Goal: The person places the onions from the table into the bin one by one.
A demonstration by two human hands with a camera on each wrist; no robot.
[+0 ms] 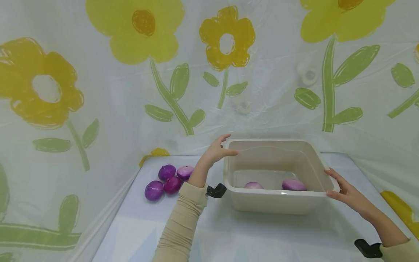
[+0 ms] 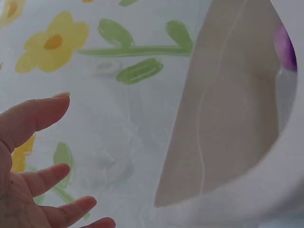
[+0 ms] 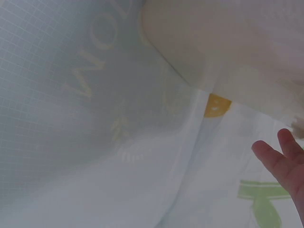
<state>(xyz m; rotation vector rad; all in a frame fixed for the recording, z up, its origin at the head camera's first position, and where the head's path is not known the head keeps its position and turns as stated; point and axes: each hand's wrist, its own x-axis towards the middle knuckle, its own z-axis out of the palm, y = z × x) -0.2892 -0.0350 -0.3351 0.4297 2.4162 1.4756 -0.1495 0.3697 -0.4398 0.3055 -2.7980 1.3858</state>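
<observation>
Centre right of the frame, a cream tub (image 1: pixel 273 198) sits on the desk (image 1: pixel 229 236). The left hand (image 1: pixel 216 150) and right hand (image 1: pixel 347 191), fingers spread, touch its opposite rims.

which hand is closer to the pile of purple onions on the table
Left. The left hand is at the tub's far-left rim, with the purple onions just beyond its forearm. The right hand is at the tub's right rim, across the tub from them.

- Bright, even, diffuse light; shadows stay faint and soft.
- Head view is sharp, bowed at its edges.
- Both wrist views are blurred and hazy.
</observation>
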